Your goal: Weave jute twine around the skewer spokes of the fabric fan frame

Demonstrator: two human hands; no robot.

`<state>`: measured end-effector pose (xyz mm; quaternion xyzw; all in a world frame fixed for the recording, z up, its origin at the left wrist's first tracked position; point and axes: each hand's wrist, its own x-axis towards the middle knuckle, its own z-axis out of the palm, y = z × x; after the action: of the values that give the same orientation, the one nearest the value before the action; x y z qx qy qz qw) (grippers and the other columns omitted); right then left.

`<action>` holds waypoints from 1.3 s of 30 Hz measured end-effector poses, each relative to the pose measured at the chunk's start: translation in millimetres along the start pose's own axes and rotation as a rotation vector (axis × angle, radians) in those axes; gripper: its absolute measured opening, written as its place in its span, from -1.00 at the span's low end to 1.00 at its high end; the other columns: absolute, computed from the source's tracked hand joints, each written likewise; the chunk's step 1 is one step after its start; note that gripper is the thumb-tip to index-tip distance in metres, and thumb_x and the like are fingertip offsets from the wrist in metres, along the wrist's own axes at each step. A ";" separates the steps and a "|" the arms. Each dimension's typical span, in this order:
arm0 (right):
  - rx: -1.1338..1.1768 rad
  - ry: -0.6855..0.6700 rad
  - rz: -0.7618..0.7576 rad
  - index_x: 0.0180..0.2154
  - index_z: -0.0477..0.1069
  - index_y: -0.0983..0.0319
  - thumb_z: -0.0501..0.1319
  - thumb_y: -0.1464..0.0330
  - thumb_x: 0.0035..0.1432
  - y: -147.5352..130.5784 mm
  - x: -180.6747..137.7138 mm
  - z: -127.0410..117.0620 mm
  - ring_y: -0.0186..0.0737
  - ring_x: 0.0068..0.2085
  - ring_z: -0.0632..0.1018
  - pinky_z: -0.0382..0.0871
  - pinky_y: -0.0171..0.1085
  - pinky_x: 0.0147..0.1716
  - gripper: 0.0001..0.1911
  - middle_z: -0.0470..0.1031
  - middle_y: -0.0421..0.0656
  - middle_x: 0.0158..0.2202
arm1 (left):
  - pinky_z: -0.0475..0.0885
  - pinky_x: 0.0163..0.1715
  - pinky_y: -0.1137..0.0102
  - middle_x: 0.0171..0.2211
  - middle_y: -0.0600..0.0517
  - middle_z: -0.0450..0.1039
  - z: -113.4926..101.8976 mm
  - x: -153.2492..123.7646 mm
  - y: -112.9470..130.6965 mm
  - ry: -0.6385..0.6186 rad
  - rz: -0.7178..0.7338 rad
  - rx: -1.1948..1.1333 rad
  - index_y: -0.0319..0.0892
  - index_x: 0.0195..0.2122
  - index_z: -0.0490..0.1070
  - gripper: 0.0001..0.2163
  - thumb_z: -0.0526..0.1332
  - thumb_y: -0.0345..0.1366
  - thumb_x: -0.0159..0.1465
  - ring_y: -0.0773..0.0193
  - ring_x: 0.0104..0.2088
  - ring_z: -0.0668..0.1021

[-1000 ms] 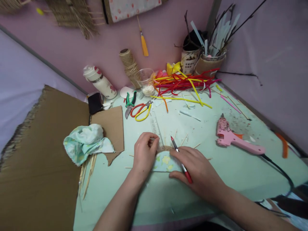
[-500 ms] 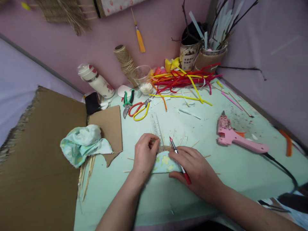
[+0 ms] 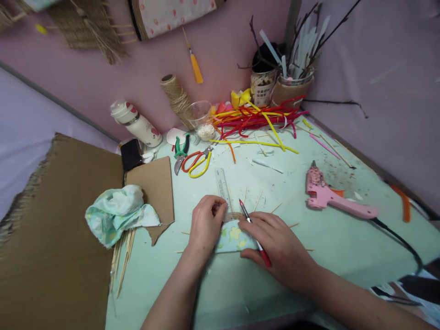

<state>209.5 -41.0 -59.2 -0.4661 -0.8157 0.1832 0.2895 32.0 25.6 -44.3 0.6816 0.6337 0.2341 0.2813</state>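
Observation:
A small half-round piece covered in pale floral fabric (image 3: 232, 237), with a woven straw rim along its top, lies on the green table (image 3: 309, 256). My left hand (image 3: 205, 224) curls over its left side, fingertips pinched at the rim. My right hand (image 3: 275, 245) presses on its right side and holds a red pen (image 3: 256, 236) between the fingers, tip pointing away from me. A clear ruler (image 3: 222, 183) lies just beyond the piece. Thin wooden sticks (image 3: 261, 201) fan out around it.
A crumpled floral cloth (image 3: 118, 213) and cardboard (image 3: 154, 188) lie left. Red-yellow scissors (image 3: 195, 161), green pruners (image 3: 179, 151), a twine spool (image 3: 176, 96) and pipe cleaners (image 3: 261, 120) sit further back. A pink glue gun (image 3: 330, 197) with black cord lies right. A bottle (image 3: 135, 123) stands back left.
Only the camera has shifted slightly; both hands stay on the fabric piece, the right hand edging a little left with the pen.

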 end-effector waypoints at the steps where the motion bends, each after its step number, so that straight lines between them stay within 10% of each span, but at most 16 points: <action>1: 0.005 0.001 0.002 -0.05 0.37 0.27 0.26 0.20 0.12 -0.2 0.3 -0.5 -0.02 -0.06 0.45 0.38 -0.04 -0.11 -0.60 0.52 -0.03 -0.14 | 0.37 -0.38 0.42 -0.39 0.06 0.47 -0.1 0.2 0.2 -0.002 0.003 0.002 -0.16 -0.38 0.45 -0.92 0.17 -0.34 0.19 0.34 -0.44 0.47; 39: 0.004 -0.004 0.019 -0.06 0.38 0.25 0.29 0.26 0.07 -3.9 3.6 -4.1 -0.03 -0.07 0.46 0.39 -0.06 -0.13 -0.61 0.51 -0.04 -0.16 | 0.32 -0.49 0.46 -0.51 0.15 0.41 -0.4 -2.1 2.2 -0.023 -0.116 -0.076 -0.12 -0.28 0.30 -0.91 0.16 -0.29 0.18 0.38 -0.56 0.42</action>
<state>208.1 -39.7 -52.7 -0.4729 -0.8114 0.1883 0.2872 33.1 23.5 -42.4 0.6353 0.6595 0.2334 0.3271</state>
